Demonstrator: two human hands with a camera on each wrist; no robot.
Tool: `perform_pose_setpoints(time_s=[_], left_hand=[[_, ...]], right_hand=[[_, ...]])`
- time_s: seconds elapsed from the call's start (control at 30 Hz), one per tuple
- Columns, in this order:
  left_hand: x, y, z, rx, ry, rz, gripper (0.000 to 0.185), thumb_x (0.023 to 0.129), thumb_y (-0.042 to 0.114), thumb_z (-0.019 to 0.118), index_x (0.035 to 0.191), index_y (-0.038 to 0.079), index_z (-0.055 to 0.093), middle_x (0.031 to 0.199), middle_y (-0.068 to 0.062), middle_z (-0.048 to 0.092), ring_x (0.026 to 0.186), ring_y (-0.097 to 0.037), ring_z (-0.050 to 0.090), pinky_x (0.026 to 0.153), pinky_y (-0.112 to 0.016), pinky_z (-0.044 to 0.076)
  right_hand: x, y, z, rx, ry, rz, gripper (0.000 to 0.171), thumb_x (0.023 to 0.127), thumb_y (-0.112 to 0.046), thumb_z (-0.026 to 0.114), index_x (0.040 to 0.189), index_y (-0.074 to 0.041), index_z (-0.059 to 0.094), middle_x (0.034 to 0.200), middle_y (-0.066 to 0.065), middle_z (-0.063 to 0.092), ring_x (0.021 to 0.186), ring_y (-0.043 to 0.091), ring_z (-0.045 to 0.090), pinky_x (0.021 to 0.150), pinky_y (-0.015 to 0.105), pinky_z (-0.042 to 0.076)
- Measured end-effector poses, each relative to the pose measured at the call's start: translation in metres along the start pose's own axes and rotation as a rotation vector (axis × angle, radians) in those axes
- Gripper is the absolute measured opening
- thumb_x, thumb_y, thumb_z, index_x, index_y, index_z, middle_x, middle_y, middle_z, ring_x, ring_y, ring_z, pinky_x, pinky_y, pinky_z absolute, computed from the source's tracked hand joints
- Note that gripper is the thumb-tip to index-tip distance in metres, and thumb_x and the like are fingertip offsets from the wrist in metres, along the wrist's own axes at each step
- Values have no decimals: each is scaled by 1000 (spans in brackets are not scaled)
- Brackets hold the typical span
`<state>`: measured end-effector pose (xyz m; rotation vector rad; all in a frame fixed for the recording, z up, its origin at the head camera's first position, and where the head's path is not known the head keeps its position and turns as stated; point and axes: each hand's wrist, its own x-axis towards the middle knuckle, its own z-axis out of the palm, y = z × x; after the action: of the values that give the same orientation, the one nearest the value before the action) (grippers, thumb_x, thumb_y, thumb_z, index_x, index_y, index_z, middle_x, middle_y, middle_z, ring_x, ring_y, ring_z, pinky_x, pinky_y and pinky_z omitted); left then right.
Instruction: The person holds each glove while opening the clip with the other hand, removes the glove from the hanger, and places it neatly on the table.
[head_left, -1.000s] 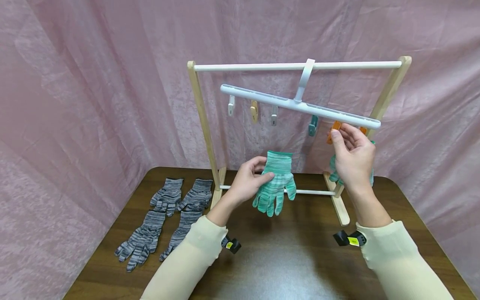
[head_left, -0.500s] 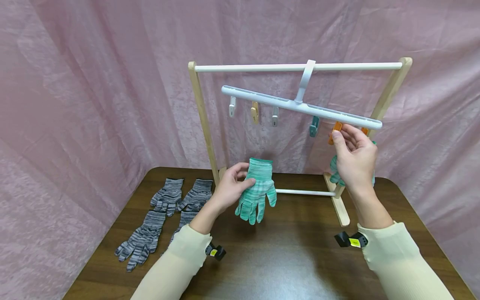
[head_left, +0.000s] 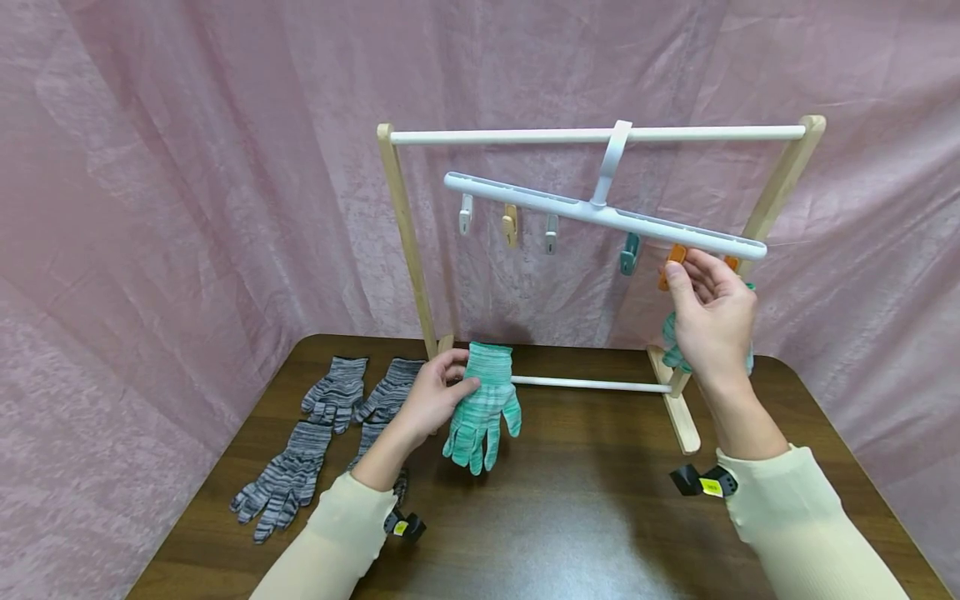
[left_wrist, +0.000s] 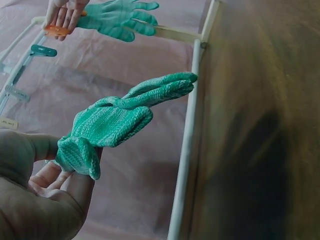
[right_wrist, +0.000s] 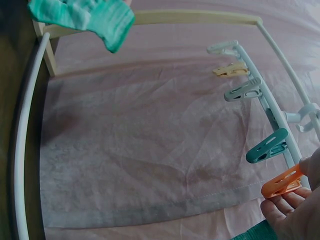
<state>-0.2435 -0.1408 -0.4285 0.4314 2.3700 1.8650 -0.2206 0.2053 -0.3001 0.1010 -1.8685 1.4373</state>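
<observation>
My left hand (head_left: 431,398) grips a green glove (head_left: 480,408) above the table (head_left: 570,517); my right hand (head_left: 712,321) pinches the orange clip (head_left: 672,258).

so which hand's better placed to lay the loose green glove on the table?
Left. The left hand already grips the green glove by its cuff, low over the table near the grey gloves. The right hand is up at the orange clip.

I saw long cream sleeves (head_left: 795,517) of a ribbed knit on both my arms, ending at the wrists. Under each wrist sat a small black camera clip (head_left: 701,481) with a yellow label; both hands were bare.
</observation>
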Motion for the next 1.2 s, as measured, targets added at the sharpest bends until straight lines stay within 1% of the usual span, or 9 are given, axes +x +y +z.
perform_pose_setpoints(time_s=[0.33, 0.4, 0.47, 0.57, 0.63, 0.77, 0.87, 0.97, 1.2], left_hand=[[-12, -16, -8, -10, 7, -105, 50, 104, 11, 69, 151, 4, 52, 133, -20, 68, 118, -31, 64, 89, -43, 53], [-15, -18, -9, -15, 3, -122, 51, 104, 10, 69, 152, 4, 51, 134, -20, 67, 108, -27, 65, 83, -40, 53], [-17, -21, -10, -30, -1, -140, 50, 104, 8, 69, 151, 4, 51, 131, -20, 68, 89, -22, 62, 72, -35, 50], [-20, -26, -12, -54, -10, -164, 46, 103, 6, 68, 147, 3, 52, 117, -16, 69, 64, -18, 45, 58, -32, 40], [-22, -29, -14, -63, -16, -178, 42, 103, 5, 67, 142, 2, 53, 107, -13, 66, 58, -15, 37, 53, -30, 36], [-26, -34, -15, -69, -35, -214, 39, 103, 4, 67, 139, 4, 53, 104, -12, 62, 57, -14, 34, 51, -29, 36], [-30, -39, -14, -41, -42, -235, 41, 103, 4, 67, 141, 4, 52, 118, -17, 65, 63, -16, 42, 53, -31, 39], [-32, -43, -13, -20, -47, -252, 41, 102, 4, 67, 141, 3, 52, 126, -21, 66, 62, -17, 42, 54, -33, 40], [-36, -53, -11, 11, -49, -258, 36, 101, 0, 66, 135, 3, 54, 117, -18, 68, 57, -15, 42, 53, -32, 41]], right_hand=[[1, -1, -1, -12, 16, 11, 41, 103, -20, 73, 135, 5, 68, 124, 19, 72, 107, 11, 71, 95, 21, 55], [1, -1, -1, -16, 22, 17, 41, 103, -20, 73, 136, 4, 68, 125, 20, 72, 109, 11, 70, 97, 22, 54], [1, -1, -2, -15, 22, 19, 41, 103, -20, 73, 136, 5, 68, 125, 20, 71, 109, 11, 70, 98, 23, 54], [1, -1, -2, -7, 21, 25, 41, 103, -18, 73, 136, 5, 67, 126, 21, 71, 110, 11, 70, 98, 23, 54], [1, -2, -2, -6, 20, 25, 41, 103, -18, 73, 136, 5, 67, 126, 21, 71, 110, 11, 70, 98, 23, 54], [1, -2, -2, -8, 20, 25, 41, 103, -18, 73, 136, 5, 67, 126, 21, 71, 111, 11, 70, 98, 23, 54], [1, -1, -2, -14, 24, 25, 41, 103, -19, 73, 136, 5, 67, 126, 21, 71, 110, 11, 70, 98, 24, 54], [1, -1, -2, -19, 27, 27, 41, 103, -19, 73, 136, 5, 68, 126, 21, 71, 110, 10, 70, 98, 23, 54], [1, -1, -1, -25, 31, 25, 40, 103, -18, 74, 135, 4, 68, 125, 20, 72, 109, 9, 70, 97, 23, 54]])
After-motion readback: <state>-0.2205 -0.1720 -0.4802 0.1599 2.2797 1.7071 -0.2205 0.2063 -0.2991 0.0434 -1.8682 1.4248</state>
